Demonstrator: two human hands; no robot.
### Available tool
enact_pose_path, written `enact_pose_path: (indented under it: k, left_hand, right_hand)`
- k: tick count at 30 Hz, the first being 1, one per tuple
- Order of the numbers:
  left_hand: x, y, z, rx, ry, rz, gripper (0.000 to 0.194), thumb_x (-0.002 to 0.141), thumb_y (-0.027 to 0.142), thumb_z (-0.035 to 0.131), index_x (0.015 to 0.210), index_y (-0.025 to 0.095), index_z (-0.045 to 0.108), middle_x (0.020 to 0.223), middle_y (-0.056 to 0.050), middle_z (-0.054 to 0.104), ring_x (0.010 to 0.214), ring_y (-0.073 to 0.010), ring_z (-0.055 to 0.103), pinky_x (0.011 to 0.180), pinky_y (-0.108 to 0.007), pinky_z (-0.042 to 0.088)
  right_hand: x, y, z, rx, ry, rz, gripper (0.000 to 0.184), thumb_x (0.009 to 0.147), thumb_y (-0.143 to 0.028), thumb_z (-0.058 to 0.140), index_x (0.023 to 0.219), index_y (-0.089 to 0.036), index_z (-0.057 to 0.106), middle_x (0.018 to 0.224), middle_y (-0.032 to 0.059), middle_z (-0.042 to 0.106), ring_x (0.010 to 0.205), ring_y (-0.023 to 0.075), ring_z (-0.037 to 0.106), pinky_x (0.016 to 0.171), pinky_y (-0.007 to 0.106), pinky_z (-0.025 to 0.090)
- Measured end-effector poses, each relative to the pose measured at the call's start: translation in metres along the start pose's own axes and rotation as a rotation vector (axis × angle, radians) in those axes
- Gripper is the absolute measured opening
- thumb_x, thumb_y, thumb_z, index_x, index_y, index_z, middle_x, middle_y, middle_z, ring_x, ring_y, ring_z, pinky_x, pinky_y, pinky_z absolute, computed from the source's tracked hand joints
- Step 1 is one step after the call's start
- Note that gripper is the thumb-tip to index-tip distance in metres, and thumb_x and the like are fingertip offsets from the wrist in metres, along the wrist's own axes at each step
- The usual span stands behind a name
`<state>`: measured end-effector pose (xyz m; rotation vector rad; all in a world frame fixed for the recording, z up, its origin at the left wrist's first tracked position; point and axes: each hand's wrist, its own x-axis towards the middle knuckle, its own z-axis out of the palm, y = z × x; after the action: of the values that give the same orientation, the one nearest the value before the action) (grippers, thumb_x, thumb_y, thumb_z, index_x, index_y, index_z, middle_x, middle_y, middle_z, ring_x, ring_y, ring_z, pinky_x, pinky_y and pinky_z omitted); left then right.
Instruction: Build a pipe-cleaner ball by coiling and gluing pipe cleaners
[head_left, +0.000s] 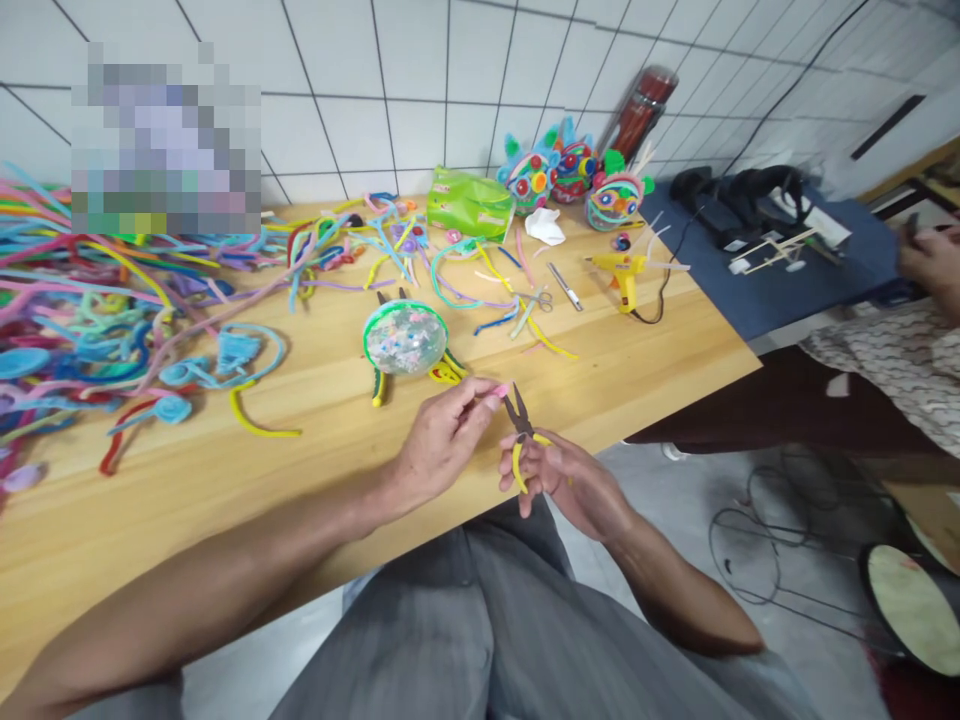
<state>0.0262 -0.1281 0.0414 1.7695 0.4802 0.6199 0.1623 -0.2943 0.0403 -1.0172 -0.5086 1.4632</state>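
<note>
Over the table's front edge, my right hand [564,472] grips yellow-handled needle-nose pliers [523,425], their dark jaws spread a little and pointing up. My left hand [450,430] pinches a small pink piece [501,391], perhaps coiled pipe cleaner, close beside the jaw tips. Whether the jaws touch it I cannot tell. Behind my left hand rests a clear round container [406,340] with a green fuzzy rim and colourful bits inside. A second tool with yellow-and-green handles [446,370] lies partly hidden beneath the container.
Pipe cleaners [135,290] heap on the left. Decorated balls [534,185], a green packet [469,205] and a dark red bottle [643,115] stand at the back. Scissors [536,298], a craft knife [565,287] and a yellow glue gun [621,280] lie right. Another person's hand [930,258] shows far right.
</note>
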Motion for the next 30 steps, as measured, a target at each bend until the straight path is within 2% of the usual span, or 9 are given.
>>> enact_pose_path:
  k: [2,6,10,16,21,30]
  left_hand:
    - [0.000,-0.001,-0.001,-0.010,0.005,-0.002,0.025,0.107,0.038,0.055,0.108,0.020,0.073,0.101,-0.004,0.079,0.077,-0.0136,0.064,0.073,-0.027,0.049]
    - [0.005,-0.005,-0.002,0.007,0.140,0.080,0.025,0.103,0.041,0.065,0.092,0.020,0.073,0.088,-0.004,0.071,0.077,-0.0143,0.060,0.069,-0.028,0.047]
    - [0.005,-0.006,0.000,-0.033,0.210,0.112,0.025,0.100,0.040,0.070,0.085,0.019,0.070,0.095,-0.005,0.067,0.081,-0.0134,0.062,0.063,-0.023,0.049]
    - [0.000,-0.009,0.003,0.052,0.171,0.220,0.020,0.101,0.030,0.069,0.085,0.019,0.070,0.101,-0.006,0.071,0.084,-0.0125,0.067,0.063,-0.021,0.052]
    - [-0.003,-0.017,0.005,0.112,0.138,0.337,0.014,0.103,0.023,0.066,0.092,0.021,0.074,0.108,-0.007,0.074,0.101,-0.0164,0.072,0.085,-0.030,0.060]
    - [-0.003,-0.021,0.003,0.137,0.011,0.384,0.010,0.102,0.018,0.064,0.094,0.020,0.070,0.120,-0.012,0.074,0.124,-0.0220,0.070,0.093,-0.033,0.059]
  right_hand:
    - [0.000,0.000,0.001,-0.008,0.004,0.001,0.045,0.096,-0.053,0.069,0.124,-0.019,0.074,0.103,0.0103,0.072,0.090,0.0206,0.071,0.062,0.028,0.062]
    - [-0.004,0.004,0.003,-0.004,0.014,-0.007,0.046,0.097,-0.053,0.069,0.126,-0.019,0.074,0.104,0.0111,0.073,0.089,0.0207,0.071,0.062,0.028,0.061]
    - [-0.005,0.009,0.006,0.022,-0.005,-0.002,0.046,0.096,-0.054,0.070,0.125,-0.018,0.074,0.104,0.0109,0.073,0.088,0.0208,0.071,0.062,0.028,0.061]
    - [-0.003,0.009,0.009,0.051,-0.006,0.004,0.045,0.097,-0.056,0.068,0.122,-0.019,0.073,0.104,0.0108,0.073,0.086,0.0202,0.070,0.061,0.028,0.061]
    - [-0.001,0.004,0.012,0.032,0.007,-0.010,0.042,0.098,-0.054,0.065,0.120,-0.019,0.072,0.104,0.0112,0.074,0.083,0.0194,0.069,0.062,0.028,0.060]
    - [0.003,0.005,0.007,-0.003,0.023,-0.078,0.037,0.099,-0.053,0.065,0.118,-0.022,0.073,0.111,0.0115,0.074,0.094,0.0218,0.071,0.063,0.029,0.060]
